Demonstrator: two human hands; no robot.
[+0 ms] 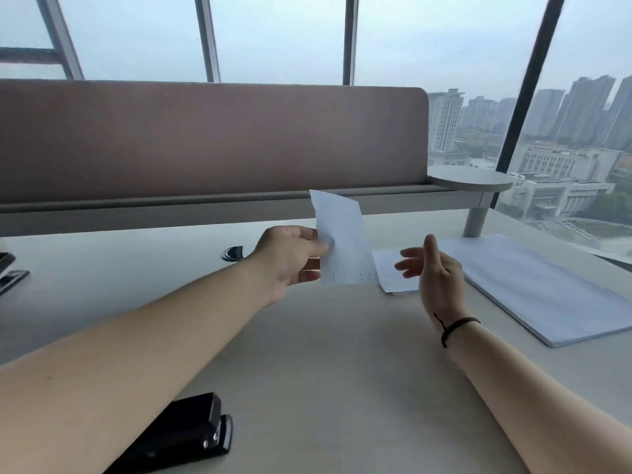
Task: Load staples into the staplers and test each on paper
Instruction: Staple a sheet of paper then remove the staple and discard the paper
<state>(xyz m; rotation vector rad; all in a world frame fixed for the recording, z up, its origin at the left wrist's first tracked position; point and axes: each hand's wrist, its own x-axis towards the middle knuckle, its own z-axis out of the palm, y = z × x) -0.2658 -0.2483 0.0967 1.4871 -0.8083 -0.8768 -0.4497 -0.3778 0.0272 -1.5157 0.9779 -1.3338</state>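
Note:
My left hand [290, 260] holds a small folded slip of white paper [343, 239] upright above the desk, pinched at its left edge. A row of staples shows along the slip's lower edge. My right hand [434, 268] hovers just right of the slip with fingers spread and nothing in it. A black stapler [191, 436] lies closed on the desk near the front edge, partly under my left forearm. Parts of two more black staplers [8, 273] show at the far left edge.
A small white sheet [393, 273] lies behind my right hand, and a thick stack of white paper [547, 292] sits at the right. A round cable port [234, 253] is set in the beige desk [325, 371]. A pink divider panel [205, 138] runs along the back.

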